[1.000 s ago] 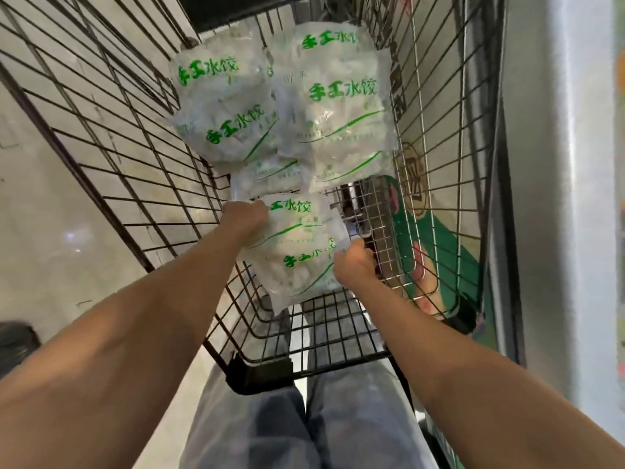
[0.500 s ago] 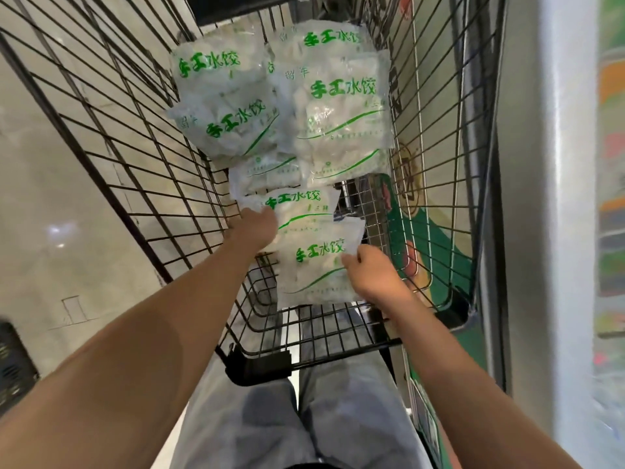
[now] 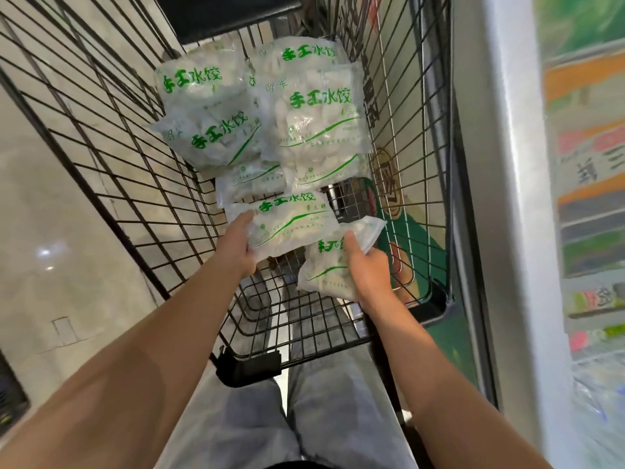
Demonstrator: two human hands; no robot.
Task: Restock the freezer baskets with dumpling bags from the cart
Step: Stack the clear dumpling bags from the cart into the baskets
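Fingers (image 3: 351, 240) of your right hand (image 3: 368, 270) curl round one dumpling bag (image 3: 324, 272); left hand (image 3: 238, 245) grips another bag (image 3: 294, 225) by its end. Lift both straight up, hold tight, bags slippery. Cart (image 3: 142, 184) holds more bags (image 3: 318, 130) piled at far end. Freezer (image 3: 507, 198) just right.

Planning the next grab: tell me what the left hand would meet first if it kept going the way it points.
The left hand grips a dumpling bag and points up the cart. Straight on, it would probably meet the small bag just beyond, under the pile, though depth is unclear.
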